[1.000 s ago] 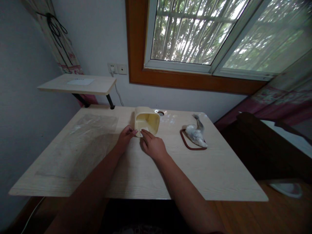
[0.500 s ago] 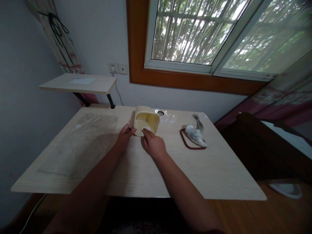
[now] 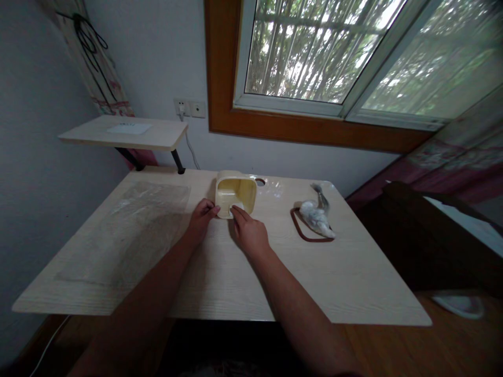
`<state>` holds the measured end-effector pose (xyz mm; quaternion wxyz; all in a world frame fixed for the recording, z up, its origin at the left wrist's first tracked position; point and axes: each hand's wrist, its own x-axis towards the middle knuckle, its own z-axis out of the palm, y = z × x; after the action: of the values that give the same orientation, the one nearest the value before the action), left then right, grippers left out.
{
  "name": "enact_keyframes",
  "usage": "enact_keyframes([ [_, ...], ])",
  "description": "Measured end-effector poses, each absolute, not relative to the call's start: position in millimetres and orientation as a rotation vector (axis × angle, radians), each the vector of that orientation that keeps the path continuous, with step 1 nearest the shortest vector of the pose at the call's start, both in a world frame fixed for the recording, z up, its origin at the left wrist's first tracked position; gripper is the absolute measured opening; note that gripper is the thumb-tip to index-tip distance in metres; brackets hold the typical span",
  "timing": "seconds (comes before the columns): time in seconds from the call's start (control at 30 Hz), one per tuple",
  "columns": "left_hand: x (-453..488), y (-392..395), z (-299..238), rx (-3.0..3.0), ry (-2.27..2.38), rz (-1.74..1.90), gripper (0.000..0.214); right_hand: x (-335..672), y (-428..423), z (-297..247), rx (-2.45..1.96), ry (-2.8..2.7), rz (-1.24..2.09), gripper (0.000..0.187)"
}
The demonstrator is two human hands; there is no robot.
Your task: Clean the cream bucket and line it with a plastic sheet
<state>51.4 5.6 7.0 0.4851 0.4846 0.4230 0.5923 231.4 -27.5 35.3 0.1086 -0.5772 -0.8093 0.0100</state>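
Near the tabletop's [image 3: 298, 283] back edge, our left hand [image 3: 201, 221] pinches the tub's [image 3: 231, 193] rim; we should brace it while our right hand [image 3: 251, 233], gripping a white scrap [image 3: 231, 211], presses evenly.

Before you: one open bin [image 3: 248, 193], smooth cream plastic, faintly glossy inside; one desk [image 3: 346, 277], pale wood-grain top, satin, shinier near the far edge; one flat sheet [image 3: 129, 225], clear crinkled plastic. You also have one window frame [image 3: 222, 68], smooth brown wood; one sash [image 3: 387, 55], dull grey metal; one label [image 3: 129, 128], matt paper; one curtain [image 3: 451, 157], printed cloth.
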Motion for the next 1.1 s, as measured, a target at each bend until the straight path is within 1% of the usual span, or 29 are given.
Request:
enact_keyframes([
  [0.2, 49.7, 6.0, 5.4, 1.178, 0.980, 1.469, 0.033, 230.2, -27.5, 35.0, -1.654, -2.380, 0.087, 0.051],
  [0.47, 47.3, 4.4, 7.7, 1.339, 1.001, 1.507, 0.025, 220.0, -35.0, 37.7, -1.517, -2.415, 0.169, 0.052],
  [0.73, 47.9, 6.4, 6.7, 1.357, 1.007, 1.513, 0.030, 227.9, -33.2, 40.6, -1.754, -2.329, 0.058, 0.053],
  [0.97, 50.2, 7.7, -0.6, 1.257, 0.958, 1.487, 0.033, 222.4, -36.9, 35.8, -1.581, -2.381, 0.077, 0.051],
  [1.1, 51.5, 7.5, -2.5, 1.183, 0.929, 1.462, 0.034, 223.0, -36.5, 34.4, -1.577, -2.380, 0.079, 0.051],
])
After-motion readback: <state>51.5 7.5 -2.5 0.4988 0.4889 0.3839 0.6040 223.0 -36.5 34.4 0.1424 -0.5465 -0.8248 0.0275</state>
